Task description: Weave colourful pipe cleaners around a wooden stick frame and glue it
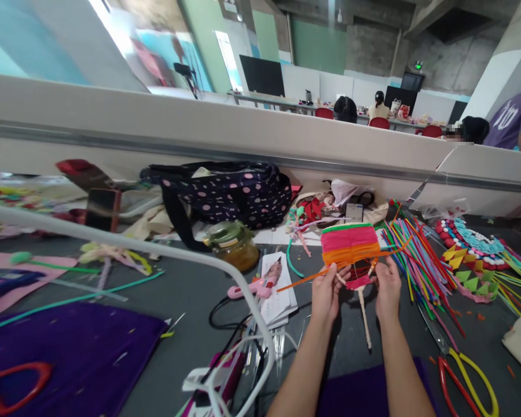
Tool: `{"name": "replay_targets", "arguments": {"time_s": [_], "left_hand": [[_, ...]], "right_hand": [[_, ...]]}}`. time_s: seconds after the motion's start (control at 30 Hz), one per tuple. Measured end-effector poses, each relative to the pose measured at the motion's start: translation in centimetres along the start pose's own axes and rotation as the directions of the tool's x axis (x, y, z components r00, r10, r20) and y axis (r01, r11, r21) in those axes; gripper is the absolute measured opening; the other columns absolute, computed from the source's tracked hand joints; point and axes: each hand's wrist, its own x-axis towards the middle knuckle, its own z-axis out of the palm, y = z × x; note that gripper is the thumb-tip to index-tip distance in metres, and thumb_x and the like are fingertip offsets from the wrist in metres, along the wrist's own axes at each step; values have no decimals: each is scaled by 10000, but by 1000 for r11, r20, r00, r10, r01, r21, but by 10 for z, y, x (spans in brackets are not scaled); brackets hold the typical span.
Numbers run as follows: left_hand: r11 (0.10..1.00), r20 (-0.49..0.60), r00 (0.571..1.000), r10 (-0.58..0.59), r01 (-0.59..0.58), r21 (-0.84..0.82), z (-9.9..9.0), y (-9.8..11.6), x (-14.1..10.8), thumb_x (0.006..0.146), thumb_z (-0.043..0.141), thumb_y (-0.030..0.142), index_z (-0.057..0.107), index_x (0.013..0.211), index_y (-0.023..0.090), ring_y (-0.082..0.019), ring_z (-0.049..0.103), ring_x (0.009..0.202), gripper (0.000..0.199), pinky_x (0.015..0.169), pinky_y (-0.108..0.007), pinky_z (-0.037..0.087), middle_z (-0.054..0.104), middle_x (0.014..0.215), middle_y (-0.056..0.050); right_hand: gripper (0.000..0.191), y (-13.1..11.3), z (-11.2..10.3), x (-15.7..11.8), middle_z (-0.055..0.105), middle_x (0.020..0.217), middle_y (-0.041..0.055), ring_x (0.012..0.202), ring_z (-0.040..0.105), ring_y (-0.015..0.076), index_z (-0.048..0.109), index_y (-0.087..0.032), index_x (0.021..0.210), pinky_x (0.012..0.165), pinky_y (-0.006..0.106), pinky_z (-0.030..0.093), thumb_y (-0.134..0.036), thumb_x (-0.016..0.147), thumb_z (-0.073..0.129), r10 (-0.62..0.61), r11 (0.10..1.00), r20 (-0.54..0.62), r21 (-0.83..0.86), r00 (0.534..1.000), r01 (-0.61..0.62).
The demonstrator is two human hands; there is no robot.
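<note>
Two hands, left hand and right hand, pinch the lower edge of a woven panel at table centre; likely light, soft, easily unravelled; best held by its stick; orange strand trails toward 8 o'clock; scissors at 4 o'clock.

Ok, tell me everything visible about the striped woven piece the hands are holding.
The woven piece is a flat panel of fuzzy stems in green, pink and orange bands, red at the bottom. An orange stem trails out both sides; a pale stick hangs below. The left hand and right hand hold its lower edge, upright above the table.
</note>
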Motion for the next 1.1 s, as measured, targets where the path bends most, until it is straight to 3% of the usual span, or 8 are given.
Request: {"name": "replay_targets", "arguments": {"time_s": [0.13, 0.4, 0.73, 0.9, 1.1], "left_hand": [[998, 6, 998, -58, 58, 29, 0, -3, 0, 711, 724, 244, 573, 875, 133, -250, 710, 794, 249, 647, -297, 585, 712, 814, -70], [993, 32, 996, -89, 86, 78, 0, -6, -1, 688, 744, 241, 585, 870, 137, -252, 710, 800, 263, 628, -287, 588, 720, 867, -79], [994, 55, 996, -74, 69, 87, 1, -6, -1, 689, 748, 285, 597, 909, 132, -243, 713, 766, 307, 621, -278, 583, 730, 835, -89], [997, 52, 998, -40, 36, 69, 0, -8, -2, 693, 745, 309, 596, 885, 140, -245, 711, 785, 297, 639, -288, 583, 723, 797, -70], [998, 62, 998, -34, 31, 52, -2, -8, -1, 697, 738, 325, 588, 907, 153, -240, 710, 796, 310, 622, -274, 578, 711, 814, -56]], "right_hand": [[510, -4, -12, 11, 631, 867, 13, 605, 547, 89, 553, -182, 1167, 519, 190, 434, -370, 707, 672, -89, 996, -101, -13, 991, 88], [121, -10, -22, 18, 694, 775, 13, 664, 640, 191, 645, -352, 776, 461, 283, 458, -335, 669, 701, -73, 997, -88, -3, 993, 73], [128, -1, -24, 21, 655, 607, 0, 578, 636, 187, 633, -275, 692, 472, 307, 489, -378, 647, 696, -70, 997, -141, -2, 988, 71], [50, 1, -26, 23, 664, 602, -5, 536, 619, 175, 632, -361, 653, 422, 292, 455, -325, 681, 652, -46, 999, -85, 9, 995, 47], [133, 3, -26, 22, 631, 593, -13, 557, 616, 164, 617, -277, 683, 438, 283, 479, -385, 662, 691, 17, 1000, -44, 19, 999, -16]]}}
